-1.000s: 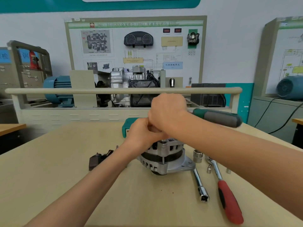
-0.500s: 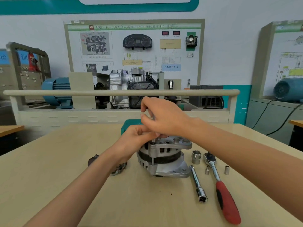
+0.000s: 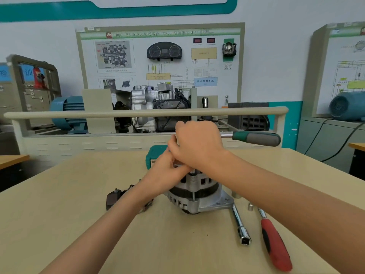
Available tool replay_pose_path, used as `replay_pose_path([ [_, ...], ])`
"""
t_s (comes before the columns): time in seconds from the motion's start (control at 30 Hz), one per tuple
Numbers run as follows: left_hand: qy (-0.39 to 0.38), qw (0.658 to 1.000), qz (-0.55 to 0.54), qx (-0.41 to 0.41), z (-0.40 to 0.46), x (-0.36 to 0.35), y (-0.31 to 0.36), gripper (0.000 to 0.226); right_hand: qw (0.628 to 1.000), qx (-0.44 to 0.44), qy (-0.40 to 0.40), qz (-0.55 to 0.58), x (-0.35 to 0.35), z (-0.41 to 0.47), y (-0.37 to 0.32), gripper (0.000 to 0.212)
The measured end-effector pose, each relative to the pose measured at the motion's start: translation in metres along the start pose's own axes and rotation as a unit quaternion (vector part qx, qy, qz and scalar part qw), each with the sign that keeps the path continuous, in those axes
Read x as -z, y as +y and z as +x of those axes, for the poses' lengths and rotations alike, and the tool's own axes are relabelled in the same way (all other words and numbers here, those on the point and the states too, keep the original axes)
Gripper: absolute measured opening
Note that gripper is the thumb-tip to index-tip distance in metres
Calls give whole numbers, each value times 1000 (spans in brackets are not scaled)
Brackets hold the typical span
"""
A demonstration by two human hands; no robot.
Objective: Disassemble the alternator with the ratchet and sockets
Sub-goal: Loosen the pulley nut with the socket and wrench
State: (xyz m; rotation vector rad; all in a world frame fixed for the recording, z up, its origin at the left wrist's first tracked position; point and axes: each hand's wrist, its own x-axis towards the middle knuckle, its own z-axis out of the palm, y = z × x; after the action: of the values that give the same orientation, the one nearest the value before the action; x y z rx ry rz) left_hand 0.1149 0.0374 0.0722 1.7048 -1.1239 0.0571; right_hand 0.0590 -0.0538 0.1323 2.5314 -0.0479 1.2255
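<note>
alternator upright on tabletop, silver housing | your right hand now grips green-handled ratchet, it's back in view | left hand curled on alternator top

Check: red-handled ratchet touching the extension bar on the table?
Apart. The head view shows bare tabletop running the whole way between the red-handled ratchet and the extension bar, lying side by side right of the alternator.

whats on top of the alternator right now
Both hands: the left hand and right hand sit over the top of the alternator, with the green-handled ratchet sticking out to the right. The fastener and socket beneath are covered.
</note>
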Motion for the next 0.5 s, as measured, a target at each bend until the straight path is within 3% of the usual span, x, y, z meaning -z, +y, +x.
replay_pose_path([
  [0.13, -41, 997, -52, -28, 6, 0, 1, 25, 995, 43, 29, 90, -5, -3, 9, 26],
  [0.23, -44, 996, -67, -36, 10, -6, -3, 24, 962, 31, 21, 270, -12, -3, 18, 21],
  [0.33, -61, 993, -97, -24, 11, -6, -9, 32, 890, -36, 32, 454, -21, 0, 18, 25],
  [0.4, -90, 990, -110, -15, 12, -1, -12, 37, 820, -78, 65, 564, -24, 1, 13, 30],
  [0.5, -121, 986, -114, -3, 14, 4, -15, 38, 732, -119, 90, 664, -28, 2, 9, 27],
])
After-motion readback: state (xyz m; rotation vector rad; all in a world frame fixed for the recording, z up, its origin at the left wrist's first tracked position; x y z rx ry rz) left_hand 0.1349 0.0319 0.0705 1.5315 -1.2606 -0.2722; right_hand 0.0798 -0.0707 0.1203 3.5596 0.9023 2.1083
